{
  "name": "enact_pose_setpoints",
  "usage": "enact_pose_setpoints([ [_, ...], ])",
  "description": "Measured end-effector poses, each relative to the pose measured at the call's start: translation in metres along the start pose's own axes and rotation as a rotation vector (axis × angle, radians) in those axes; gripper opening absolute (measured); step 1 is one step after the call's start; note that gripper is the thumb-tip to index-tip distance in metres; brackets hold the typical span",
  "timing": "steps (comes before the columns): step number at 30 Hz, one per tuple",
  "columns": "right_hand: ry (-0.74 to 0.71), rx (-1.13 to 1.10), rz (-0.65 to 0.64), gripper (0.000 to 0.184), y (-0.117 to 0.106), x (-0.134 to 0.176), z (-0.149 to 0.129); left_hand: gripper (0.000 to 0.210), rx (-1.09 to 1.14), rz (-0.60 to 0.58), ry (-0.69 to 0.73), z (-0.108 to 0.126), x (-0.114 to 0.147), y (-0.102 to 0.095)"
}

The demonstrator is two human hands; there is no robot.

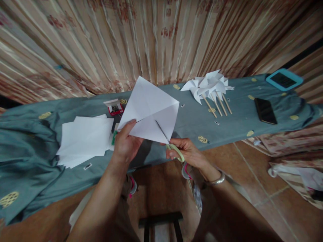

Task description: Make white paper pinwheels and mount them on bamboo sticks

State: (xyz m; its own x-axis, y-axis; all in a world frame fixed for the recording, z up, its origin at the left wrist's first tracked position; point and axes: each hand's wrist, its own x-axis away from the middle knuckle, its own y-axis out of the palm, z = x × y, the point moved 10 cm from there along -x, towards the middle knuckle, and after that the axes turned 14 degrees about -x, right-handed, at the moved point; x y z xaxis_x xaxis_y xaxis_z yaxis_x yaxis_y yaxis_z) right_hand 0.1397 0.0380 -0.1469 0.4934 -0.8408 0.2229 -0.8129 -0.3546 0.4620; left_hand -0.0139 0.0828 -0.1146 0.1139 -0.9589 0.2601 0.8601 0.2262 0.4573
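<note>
My left hand [128, 143] pinches the lower left corner of a white square sheet of paper [148, 97], held up above the table. Diagonal creases cross the sheet, and a slit runs in beside my left thumb. In my right hand [185, 151] is a pair of scissors [176, 152] with pale green handles. A blade lies over the paper's lower corner, pointing up and left toward the middle. My fingers are closed through the handles. Whether the blades are parted I cannot make out.
White sheets [85, 139] lie stacked at left, near a small red box [115, 108] and a green box [114, 137]. Paper pinwheels [210, 85] on wooden sticks rest at right, then a black phone [265, 111] and a blue-framed tablet [284, 80]. A curtain [161, 40] hangs behind the cloth-covered table [234, 127].
</note>
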Motion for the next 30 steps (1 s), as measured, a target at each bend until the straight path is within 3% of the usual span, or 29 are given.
enact_pose_setpoints([
  [30, 0.048, -0.084, 0.094, 0.033, -0.0013, -0.0004, -0.0015, 0.037, -0.035, -0.013, -0.022, -0.0092, -0.0005, -0.0002],
])
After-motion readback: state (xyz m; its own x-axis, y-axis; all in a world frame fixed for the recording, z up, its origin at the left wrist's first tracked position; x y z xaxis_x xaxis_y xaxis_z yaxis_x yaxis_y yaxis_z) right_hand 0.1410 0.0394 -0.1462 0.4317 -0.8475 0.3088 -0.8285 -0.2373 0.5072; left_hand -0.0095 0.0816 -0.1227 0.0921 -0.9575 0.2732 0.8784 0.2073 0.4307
